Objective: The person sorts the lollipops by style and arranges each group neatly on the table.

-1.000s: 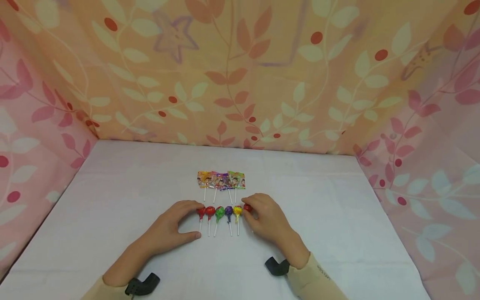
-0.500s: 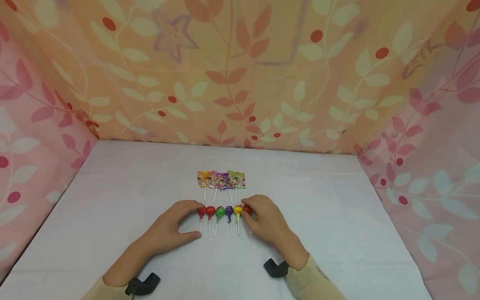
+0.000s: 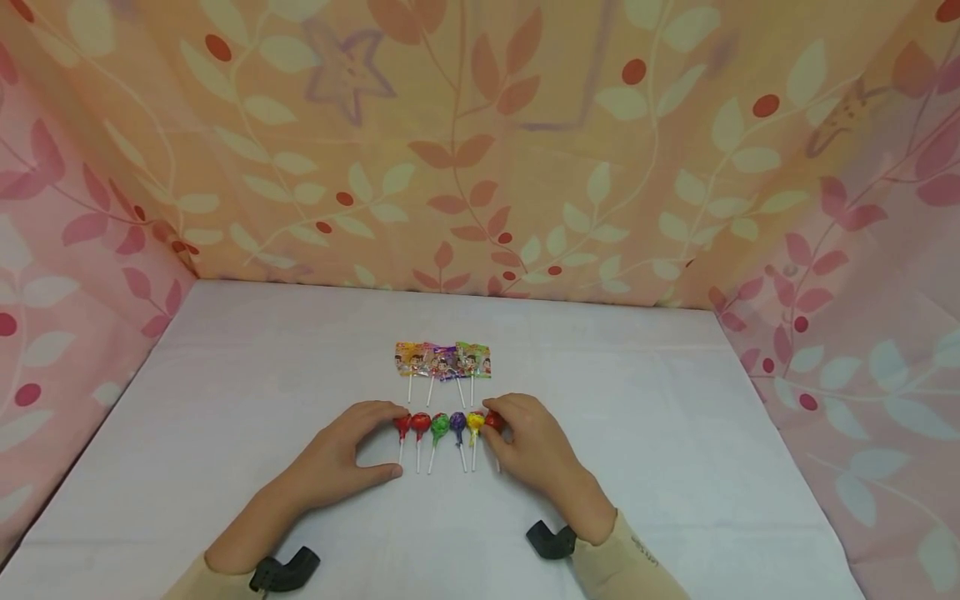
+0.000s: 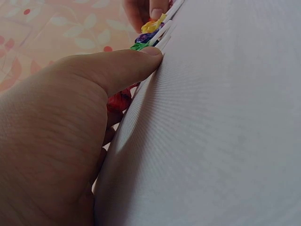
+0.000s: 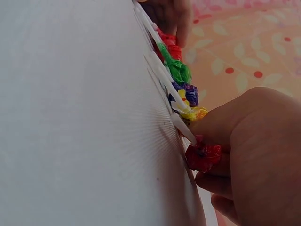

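Note:
A row of wrapped lollipops lies on the white table, sticks pointing toward me. At its left end, my left hand frames a red lollipop, index fingertip at its head and straight thumb near its stick's end. A second red lollipop, a green one and a purple one follow. My right hand has thumb and index fingertips at the head of the yellow lollipop, pinching its right side. Another red lollipop sits under that hand, mostly hidden from the head view.
Behind the row lie several flat-packed lollipops in printed wrappers, overlapping, sticks toward me. The white table reaches a patterned cloth backdrop, with cloth walls at both sides. Dark wrist devices sit on both arms.
The yellow lollipop's stick end has shifted slightly left, and the right hand has moved slightly toward me. A bit of the rightmost red lollipop's stick now shows below the thumb. My left hand stays still.

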Motion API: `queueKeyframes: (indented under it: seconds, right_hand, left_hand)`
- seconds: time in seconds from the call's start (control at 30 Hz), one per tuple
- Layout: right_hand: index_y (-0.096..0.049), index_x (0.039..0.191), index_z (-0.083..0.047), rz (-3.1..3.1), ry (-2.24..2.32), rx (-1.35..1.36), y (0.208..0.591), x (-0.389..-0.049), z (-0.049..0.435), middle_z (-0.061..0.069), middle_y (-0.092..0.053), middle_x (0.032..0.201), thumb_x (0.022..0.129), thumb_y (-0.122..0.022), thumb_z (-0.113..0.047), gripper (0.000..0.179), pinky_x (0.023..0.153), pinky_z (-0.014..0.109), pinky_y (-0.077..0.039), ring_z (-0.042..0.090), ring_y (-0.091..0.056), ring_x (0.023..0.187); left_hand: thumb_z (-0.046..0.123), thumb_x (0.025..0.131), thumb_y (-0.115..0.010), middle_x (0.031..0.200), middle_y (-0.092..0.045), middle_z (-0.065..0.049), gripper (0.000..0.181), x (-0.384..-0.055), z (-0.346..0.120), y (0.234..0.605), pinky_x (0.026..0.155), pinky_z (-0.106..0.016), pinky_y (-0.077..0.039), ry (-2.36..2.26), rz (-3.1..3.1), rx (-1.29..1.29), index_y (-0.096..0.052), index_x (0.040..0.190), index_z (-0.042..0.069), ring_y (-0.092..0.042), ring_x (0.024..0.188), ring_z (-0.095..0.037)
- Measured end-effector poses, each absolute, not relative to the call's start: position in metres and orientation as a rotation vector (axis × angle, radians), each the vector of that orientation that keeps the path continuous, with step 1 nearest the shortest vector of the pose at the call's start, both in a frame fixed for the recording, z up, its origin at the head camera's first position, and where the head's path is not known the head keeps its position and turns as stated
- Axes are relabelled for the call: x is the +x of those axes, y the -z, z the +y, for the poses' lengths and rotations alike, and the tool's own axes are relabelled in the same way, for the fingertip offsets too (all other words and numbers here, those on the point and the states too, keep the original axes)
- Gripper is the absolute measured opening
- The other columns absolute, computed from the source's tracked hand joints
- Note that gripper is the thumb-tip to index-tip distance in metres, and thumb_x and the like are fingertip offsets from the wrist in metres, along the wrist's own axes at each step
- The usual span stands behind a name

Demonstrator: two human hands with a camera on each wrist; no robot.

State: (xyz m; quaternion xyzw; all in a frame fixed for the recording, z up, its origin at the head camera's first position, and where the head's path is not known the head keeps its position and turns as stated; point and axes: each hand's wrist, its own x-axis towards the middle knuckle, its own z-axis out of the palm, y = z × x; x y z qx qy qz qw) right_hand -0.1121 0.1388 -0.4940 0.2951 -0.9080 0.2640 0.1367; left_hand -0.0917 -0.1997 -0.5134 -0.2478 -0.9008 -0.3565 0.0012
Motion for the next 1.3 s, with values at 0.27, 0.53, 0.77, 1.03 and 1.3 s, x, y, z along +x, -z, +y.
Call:
queueKeyframes:
  seconds: [0.27,0.53,0.77,1.03,1.3]
  right_hand:
    - [-0.078,0.126,-0.005,-2.637,-0.766,0.840,0.495,-0.111,0.139,0.001,-0.078,0.111,0.095,-0.087,-0.019,0.035,0.101,0.042,-0.060,0.022,-0.071,0.109]
    - [-0.078,0.129,-0.005,-2.659,-0.777,0.837,0.495,-0.111,0.140,0.001,-0.077,0.111,0.096,-0.087,-0.022,0.038,0.102,0.041,-0.060,0.020,-0.069,0.106]
    - [-0.078,0.126,-0.004,-2.606,-0.777,0.858,0.496,-0.112,0.140,0.001,-0.077,0.109,0.092,-0.090,-0.024,0.041,0.100,0.041,-0.061,0.019,-0.069,0.104]
    - [-0.078,0.125,-0.004,-2.541,-0.726,0.877,0.493,-0.114,0.143,0.005,-0.078,0.116,0.093,-0.087,-0.027,0.041,0.104,0.045,-0.059,0.026,-0.072,0.114]
    - [-0.074,0.135,-0.006,-2.598,-0.674,0.884,0.485,-0.117,0.147,0.010,-0.074,0.134,0.097,-0.083,-0.032,0.047,0.113,0.047,-0.054,0.028,-0.068,0.129]
  left_hand:
    - [0.040,0.083,-0.098,0.155,-0.058,0.012,0.079,-0.093,-0.200,0.516,0.117,-0.058,-0.048,1.091,-2.820,-0.787,-0.061,0.153,0.033,-0.052,0.147,-0.021]
    - [0.041,0.084,-0.097,0.155,-0.059,0.010,0.079,-0.093,-0.200,0.514,0.117,-0.059,-0.048,1.098,-2.823,-0.795,-0.061,0.154,0.032,-0.053,0.146,-0.022]
    - [0.042,0.083,-0.098,0.155,-0.058,0.013,0.080,-0.093,-0.200,0.515,0.119,-0.056,-0.047,1.092,-2.844,-0.774,-0.061,0.154,0.033,-0.051,0.148,-0.020]
    - [0.040,0.084,-0.098,0.156,-0.058,0.012,0.081,-0.095,-0.200,0.516,0.119,-0.057,-0.046,1.096,-2.800,-0.825,-0.060,0.155,0.030,-0.051,0.148,-0.021]
    - [0.041,0.084,-0.097,0.156,-0.057,0.013,0.080,-0.092,-0.200,0.515,0.118,-0.058,-0.047,1.093,-2.815,-0.800,-0.060,0.155,0.030,-0.051,0.148,-0.021]
